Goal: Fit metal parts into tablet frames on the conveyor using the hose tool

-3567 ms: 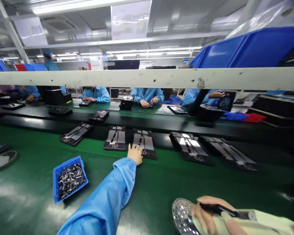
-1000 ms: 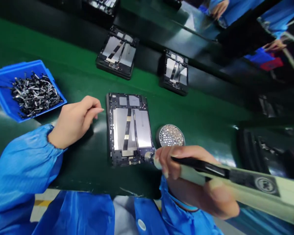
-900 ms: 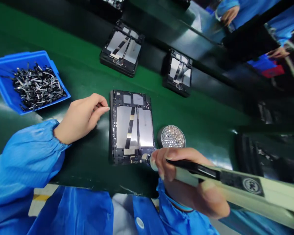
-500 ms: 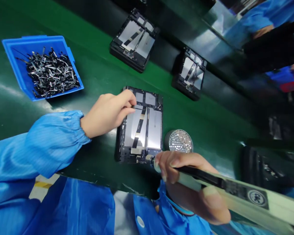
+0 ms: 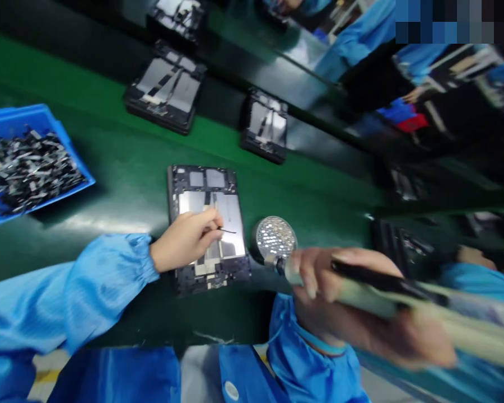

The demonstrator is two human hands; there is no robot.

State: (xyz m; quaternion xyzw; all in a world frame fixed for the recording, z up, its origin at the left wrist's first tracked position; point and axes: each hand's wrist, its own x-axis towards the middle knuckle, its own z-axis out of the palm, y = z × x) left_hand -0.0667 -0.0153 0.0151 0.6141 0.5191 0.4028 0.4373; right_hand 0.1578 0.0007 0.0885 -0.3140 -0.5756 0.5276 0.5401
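One tablet frame (image 5: 205, 193) lies long axis toward the person, the left hand (image 5: 183, 242) over it pinching a black strip (image 5: 227, 230), the right hand (image 5: 340, 305) just beside its corner gripping a soldering iron (image 5: 361, 294).

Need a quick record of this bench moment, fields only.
left hand: pinching a thin black strip over an open tablet housing
right hand: gripping a pale green handheld tool, metal tip beside the housing
beside housing: round perforated metal disc
far left: blue bin of small metal parts
surface: green work surface
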